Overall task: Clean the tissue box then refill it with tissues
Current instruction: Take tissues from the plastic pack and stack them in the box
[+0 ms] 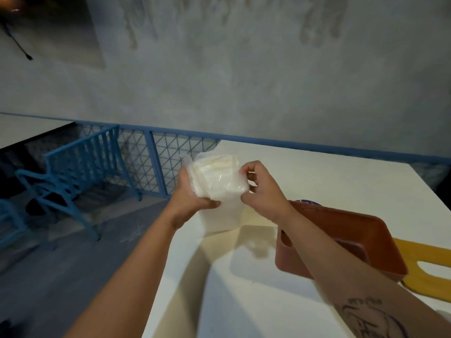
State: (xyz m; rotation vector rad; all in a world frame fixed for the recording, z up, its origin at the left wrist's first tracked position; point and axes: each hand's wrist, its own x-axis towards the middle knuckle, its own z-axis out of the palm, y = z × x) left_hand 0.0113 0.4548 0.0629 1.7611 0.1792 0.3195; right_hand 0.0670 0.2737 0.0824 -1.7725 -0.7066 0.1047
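Note:
A pack of white tissues (217,175) in clear plastic wrap is held up over the left end of the white table (317,172). My left hand (189,193) grips the pack from below and on its left side. My right hand (263,189) pinches the wrap at the pack's right edge. The reddish-brown tissue box (361,237) stands open-topped on the table to the right, partly behind my right forearm. Its yellow lid (424,257), with a slot cut in it, lies flat just right of the box.
A white sheet or bag (219,218) hangs below the pack at the table's corner. A small dark round thing (308,202) peeks out behind the box. Left of the table are a blue chair (80,172), a blue lattice railing (158,154) and grey floor.

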